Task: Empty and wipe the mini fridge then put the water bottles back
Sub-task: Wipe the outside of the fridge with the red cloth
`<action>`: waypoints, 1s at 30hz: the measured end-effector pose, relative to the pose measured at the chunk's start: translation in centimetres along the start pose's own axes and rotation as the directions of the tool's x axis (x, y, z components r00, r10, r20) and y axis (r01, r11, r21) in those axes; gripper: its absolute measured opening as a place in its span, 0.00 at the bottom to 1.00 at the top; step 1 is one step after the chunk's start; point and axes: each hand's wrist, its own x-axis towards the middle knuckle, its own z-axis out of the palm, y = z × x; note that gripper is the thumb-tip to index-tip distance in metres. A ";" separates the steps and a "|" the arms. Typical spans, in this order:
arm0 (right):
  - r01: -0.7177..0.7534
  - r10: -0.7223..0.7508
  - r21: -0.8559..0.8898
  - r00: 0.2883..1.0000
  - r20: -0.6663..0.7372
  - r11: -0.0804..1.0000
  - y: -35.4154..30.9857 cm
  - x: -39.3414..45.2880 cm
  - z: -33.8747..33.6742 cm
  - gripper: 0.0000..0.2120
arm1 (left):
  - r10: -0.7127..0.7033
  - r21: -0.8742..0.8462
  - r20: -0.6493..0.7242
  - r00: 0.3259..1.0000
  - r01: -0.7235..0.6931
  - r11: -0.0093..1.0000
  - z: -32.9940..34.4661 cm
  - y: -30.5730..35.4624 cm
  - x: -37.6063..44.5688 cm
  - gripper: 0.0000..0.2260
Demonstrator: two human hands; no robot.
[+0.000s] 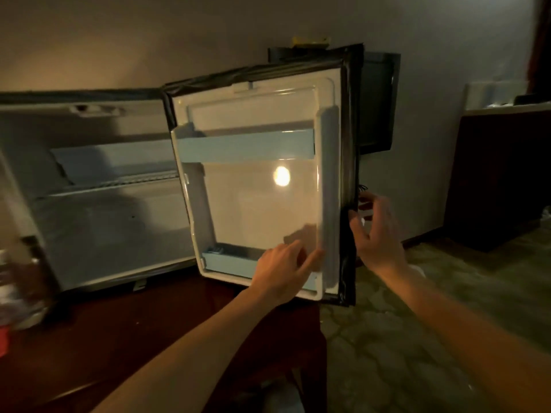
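- Head view: mini fridge (98, 210) open on dark wood top (149, 323); door (256, 186) swung wide.
- Left hand (283, 269) pressing door's lower inner shelf, fingers straight.
- Right hand (377, 234) at door's outer edge, fingers spread, perhaps touching.
- No legible writing.

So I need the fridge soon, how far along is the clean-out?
Emptying looks done: the fridge cavity and the door shelves hold no bottles. In hand: the left hand rests on the open door's inner panel, and the right hand is at its outer edge; no cloth is visible. Left: returning the blurry bottles at the left.
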 end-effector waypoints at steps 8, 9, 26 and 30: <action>0.330 -0.313 0.100 0.937 -0.156 0.939 -9.9 -7.2 1.9 0.23 | 0.065 -0.151 -0.035 0.997 -0.070 0.986 -8.7 -4.7 -8.5 0.32; 0.364 -0.347 0.117 0.926 -0.147 0.924 -11.2 -7.9 2.4 0.23 | 0.057 -0.173 -0.053 0.997 -0.066 0.983 -9.7 -5.6 -9.8 0.29; 0.655 -0.652 0.276 0.749 -0.118 0.703 -31.8 -11.9 20.1 0.17 | -0.260 -0.003 -0.499 0.826 0.299 0.954 -21.9 -20.4 -25.9 0.13; 0.637 -0.646 0.212 0.763 -0.036 0.741 -34.9 -11.9 25.2 0.16 | -0.351 0.032 -0.491 0.797 0.420 0.907 -22.5 -23.6 -27.7 0.12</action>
